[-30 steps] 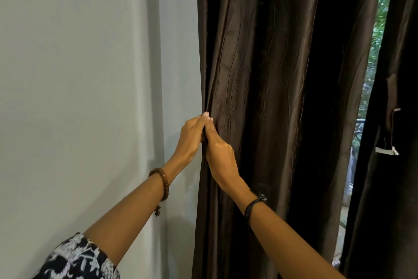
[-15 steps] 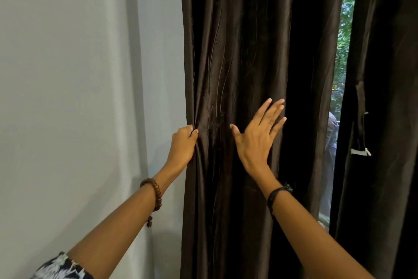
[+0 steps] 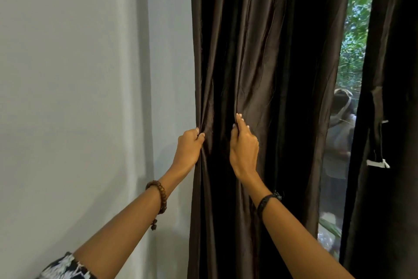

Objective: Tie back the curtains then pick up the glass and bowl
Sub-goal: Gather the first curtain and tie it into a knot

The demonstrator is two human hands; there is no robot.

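Observation:
A dark brown curtain (image 3: pixel 267 52) hangs in deep folds in the middle of the view. My left hand (image 3: pixel 188 146) grips its left edge beside the wall. My right hand (image 3: pixel 244 146) pinches a fold of the same curtain a little to the right, fingers closed on the cloth. A second dark curtain (image 3: pixel 389 120) hangs at the right, with a fabric tie-back strip (image 3: pixel 377 129) dangling on it, ending in a white tab. No glass or bowl is in view.
A pale grey wall (image 3: pixel 79 97) fills the left half. Between the two curtains a narrow strip of window (image 3: pixel 348 75) shows green foliage and a blurred figure outside.
My right hand, open and flat on the curtain half a second ago, has closed on a fold. One second ago both hands were together at the curtain's left edge. My left hand keeps its grip.

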